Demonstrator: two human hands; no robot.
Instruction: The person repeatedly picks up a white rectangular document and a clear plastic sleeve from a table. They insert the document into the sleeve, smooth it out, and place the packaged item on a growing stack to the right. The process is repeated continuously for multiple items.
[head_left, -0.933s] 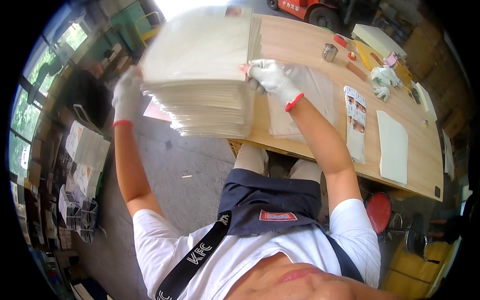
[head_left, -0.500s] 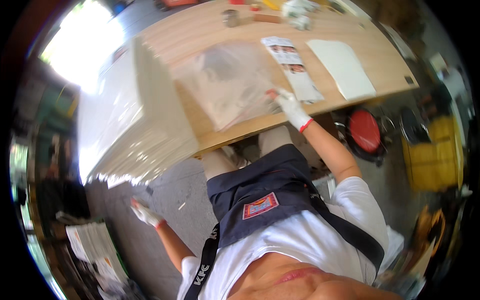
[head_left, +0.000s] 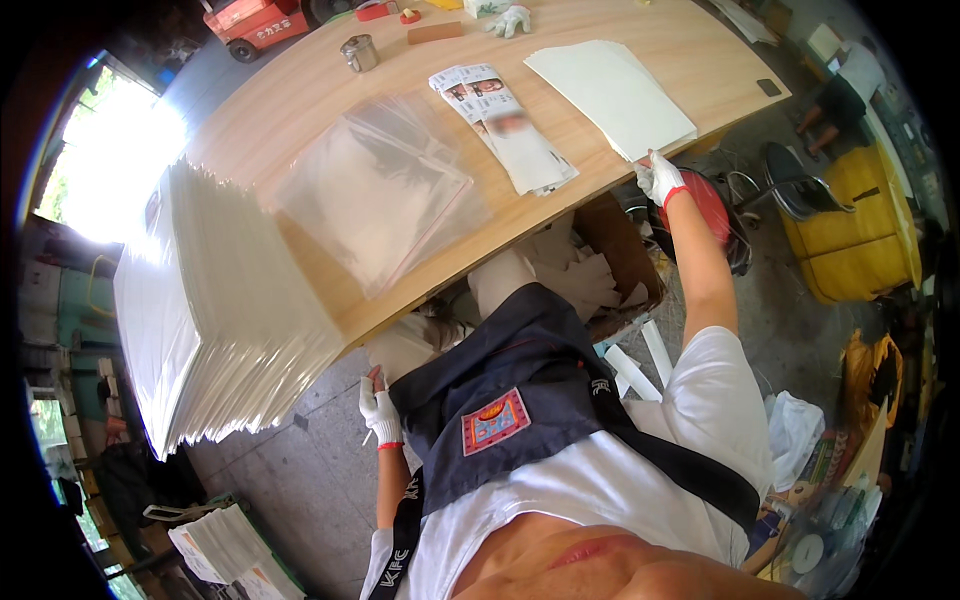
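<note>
"White sheets (head_left: pixel 612 98) on the desk (head_left: pixel 290 110) — is the right grip (head_left: pixel 661 180) on them?"

"Its fingertips touch their near corner, at the desk's edge. Whether they're clamped on it, I can't tell."

"And the left grip (head_left: pixel 380 410)?"

"Empty, below the desk edge beside the dark apron (head_left: pixel 500 370), fingers loosely apart."

"What's left of the sheets?"

"Printed strips (head_left: pixel 505 130), then clear plastic sleeves (head_left: pixel 375 190) — both lying flat."

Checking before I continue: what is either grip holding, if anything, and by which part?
The right grip is at the white paper, by its near edge; whether it pinches cannot be told. The left grip shows nothing held.
</note>
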